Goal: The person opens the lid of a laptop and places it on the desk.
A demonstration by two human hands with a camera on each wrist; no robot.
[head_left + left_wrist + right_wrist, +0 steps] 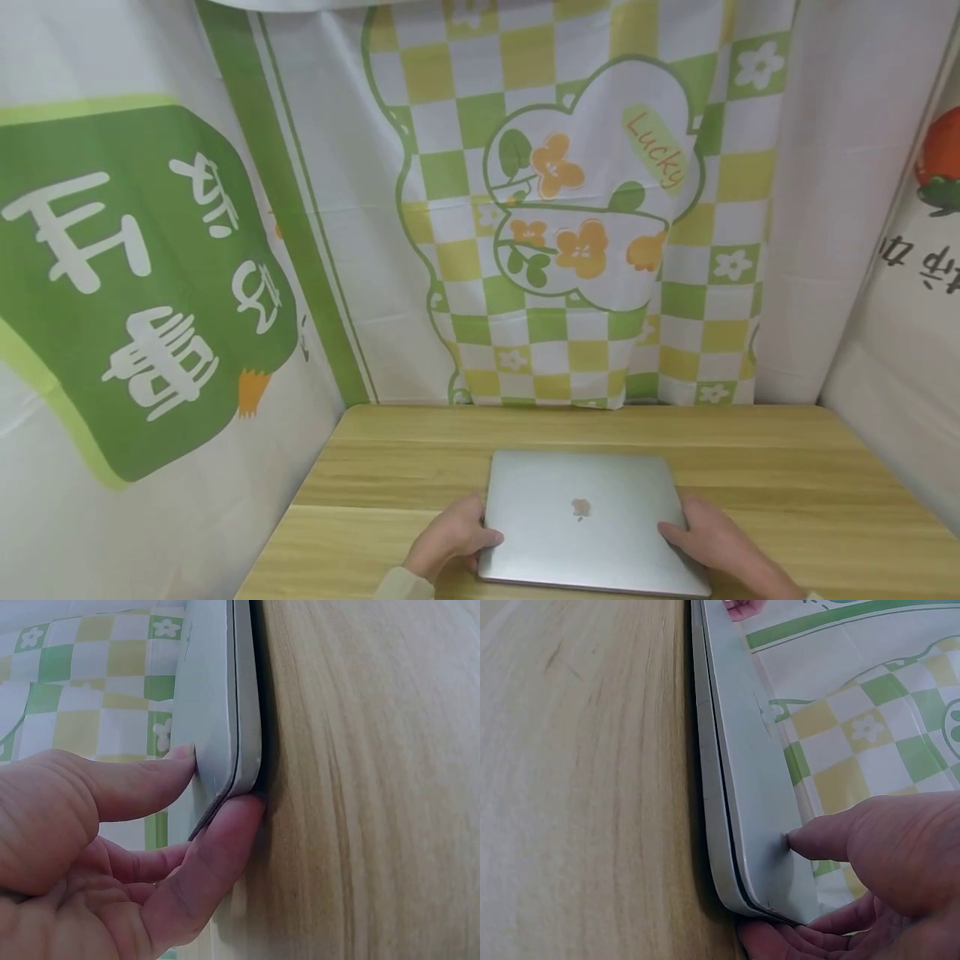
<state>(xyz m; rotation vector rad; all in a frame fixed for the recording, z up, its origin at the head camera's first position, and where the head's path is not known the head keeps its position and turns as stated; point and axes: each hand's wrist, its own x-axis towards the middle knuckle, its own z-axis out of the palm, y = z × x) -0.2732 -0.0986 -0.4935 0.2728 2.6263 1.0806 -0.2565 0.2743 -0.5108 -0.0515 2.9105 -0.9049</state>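
A closed silver laptop (577,533) with an apple logo on its lid lies on the wooden table (405,467). My left hand (453,533) grips its left side, thumb on the lid and fingers at the edge; in the left wrist view one fingertip (244,814) is tucked by the corner, between laptop and table. On the opposite side my right hand (708,533) grips the right edge the same way. The right wrist view shows that thumb (817,834) pressing the lid, with the fingers curled under the corner. A narrow dark gap runs beneath the laptop's edge.
A curtain with green and yellow checks (480,292) hangs behind the table's far edge. White printed cloth (150,275) closes off the left side, and another cloth (900,333) the right.
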